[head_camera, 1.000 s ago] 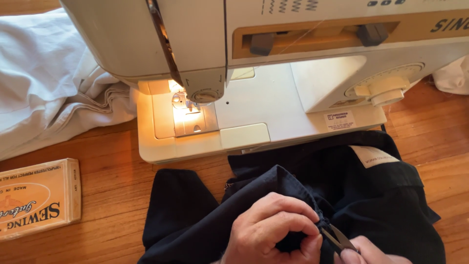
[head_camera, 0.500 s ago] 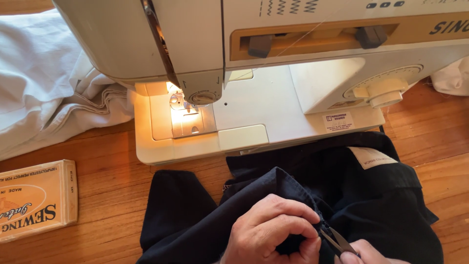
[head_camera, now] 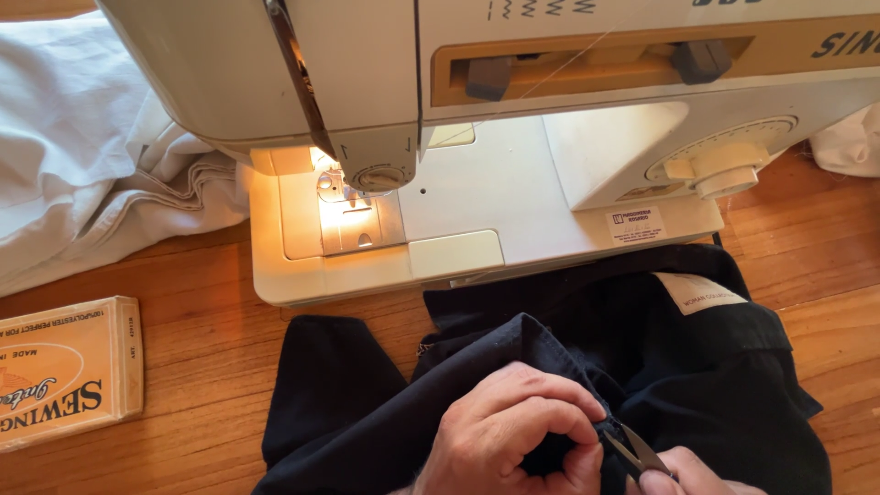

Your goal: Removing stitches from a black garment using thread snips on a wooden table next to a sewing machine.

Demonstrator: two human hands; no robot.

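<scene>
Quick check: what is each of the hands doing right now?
Left hand: closed, pinching a fold of the dark navy fabric garment.
Right hand: mostly out of frame, holding small metal thread snips.

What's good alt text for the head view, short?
Two hands work on a dark garment on a wooden table: the left hand pinches a fold of it while the right hand holds small snips at the fabric. Behind stands a cream sewing machine with its lamp lit; white cloth and a cardboard box lie at left.
</scene>
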